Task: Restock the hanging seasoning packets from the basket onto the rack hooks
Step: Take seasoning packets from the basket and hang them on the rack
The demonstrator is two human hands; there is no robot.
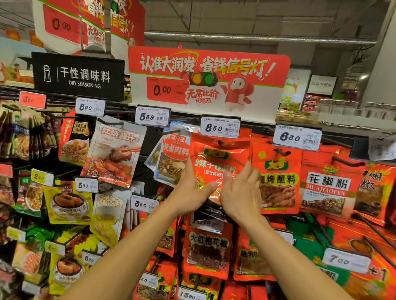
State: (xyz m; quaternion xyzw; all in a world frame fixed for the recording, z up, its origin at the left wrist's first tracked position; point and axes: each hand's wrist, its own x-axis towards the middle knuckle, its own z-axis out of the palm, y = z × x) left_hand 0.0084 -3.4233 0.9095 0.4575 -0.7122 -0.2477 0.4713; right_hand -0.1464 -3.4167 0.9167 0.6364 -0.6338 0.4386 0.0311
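Note:
A red seasoning packet (217,159) hangs at the top row of the rack, right under the 8.50 price tag (220,127). My left hand (190,190) pinches its lower left part, thumb across the front. My right hand (240,192) is beside the packet's lower right edge with its fingers loosely spread; whether it touches the packet is unclear. The hook behind the tag is hidden. No basket is in view.
More packets hang close by: orange ones (276,176) under the 6.30 tag to the right, a pale packet (171,157) to the left, red ones (207,247) below. Black hook rods (377,230) stick out at lower right. A promotional sign (207,80) tops the rack.

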